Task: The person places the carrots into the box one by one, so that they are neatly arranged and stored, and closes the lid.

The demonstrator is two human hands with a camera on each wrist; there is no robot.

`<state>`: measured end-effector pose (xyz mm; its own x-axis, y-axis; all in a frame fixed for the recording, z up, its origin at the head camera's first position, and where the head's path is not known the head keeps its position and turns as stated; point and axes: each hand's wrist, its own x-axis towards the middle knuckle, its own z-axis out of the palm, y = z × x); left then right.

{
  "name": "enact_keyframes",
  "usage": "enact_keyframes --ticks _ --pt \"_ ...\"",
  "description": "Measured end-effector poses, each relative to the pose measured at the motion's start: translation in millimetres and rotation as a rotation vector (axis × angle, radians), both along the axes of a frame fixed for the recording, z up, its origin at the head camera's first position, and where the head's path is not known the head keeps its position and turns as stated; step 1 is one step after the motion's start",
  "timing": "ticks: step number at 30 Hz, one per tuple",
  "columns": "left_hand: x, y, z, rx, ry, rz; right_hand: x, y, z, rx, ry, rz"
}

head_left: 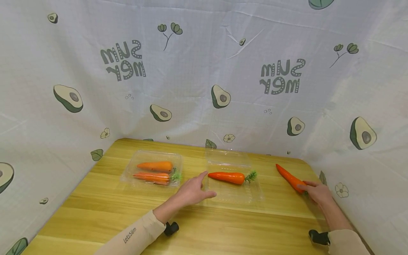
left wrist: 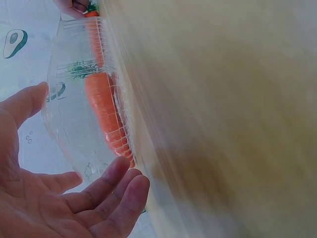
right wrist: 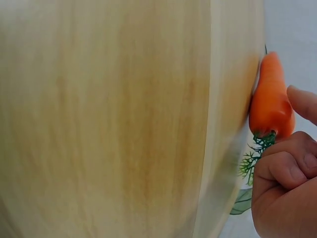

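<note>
My right hand holds an orange carrot by its thick, leafy end at the table's right side. In the right wrist view the thumb lies against that carrot, and the other fingers curl beside its green leaves. A second carrot lies inside a clear plastic box whose lid stands open at the back. At the box's left edge is my left hand, its thumb and fingers spread. From the left wrist view, this hand has nothing between its fingers.
A closed clear box with two carrots sits on the wooden table at the left. Printed cloth hangs around the table's back and sides, close to the right hand.
</note>
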<state>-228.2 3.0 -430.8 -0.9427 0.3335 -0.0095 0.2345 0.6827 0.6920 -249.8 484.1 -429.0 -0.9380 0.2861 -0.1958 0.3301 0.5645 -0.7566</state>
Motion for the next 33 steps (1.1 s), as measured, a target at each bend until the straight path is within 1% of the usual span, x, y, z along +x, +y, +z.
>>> enact_keyframes --ticks 4,10,22,33 --pt "-0.4 0.2 -0.6 0.001 0.002 0.0 -1.8 1.1 -2.0 0.006 0.004 -0.018" --pt "-0.9 0.6 -1.2 -0.006 0.004 0.004 -4.3 2.8 -3.9 0.031 -0.004 -0.012" --pt "-1.3 0.2 -0.1 -0.01 0.003 0.002 -4.5 2.0 -4.6 0.047 0.013 -0.03" --pt "-4.0 -2.3 0.3 -0.007 -0.007 -0.004 -4.7 2.7 -3.3 0.111 0.016 -0.014"
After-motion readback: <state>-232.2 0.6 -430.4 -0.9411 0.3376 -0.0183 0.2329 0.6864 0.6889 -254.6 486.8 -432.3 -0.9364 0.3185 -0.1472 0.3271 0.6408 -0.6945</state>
